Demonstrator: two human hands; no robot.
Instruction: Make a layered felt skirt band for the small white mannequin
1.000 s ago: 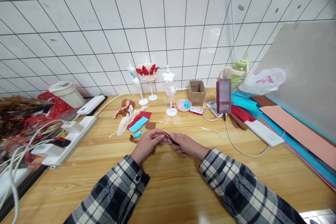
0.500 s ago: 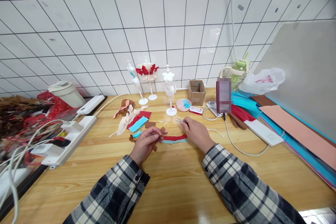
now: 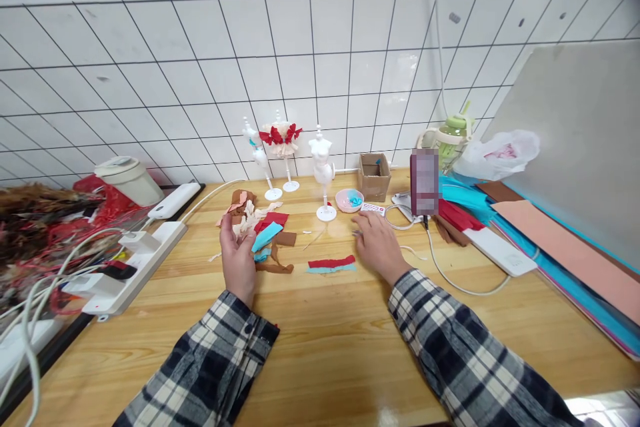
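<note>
My left hand is at the left edge of the paper-like scraps, thumb and fingers apart around cream crumpled pieces. Just right of it lie a light-blue strip, a red piece and brown scraps. My right hand rests palm down on the table with its fingers loosely spread. From under its fingers pokes the grey tip of small scissors; the rest is hidden. Between my hands lie a red strip and a pale-blue strip, edge to edge.
Three small white dress forms stand at the back, one wearing a red-and-cream outfit. Near them are a pink bowl and a cardboard box. A phone stands right; a power strip and cables lie left.
My left hand has let go of the brown scrap, which lies by the pile, and moved left to the cream pieces. My right hand has lowered and spread over the scissors.
</note>
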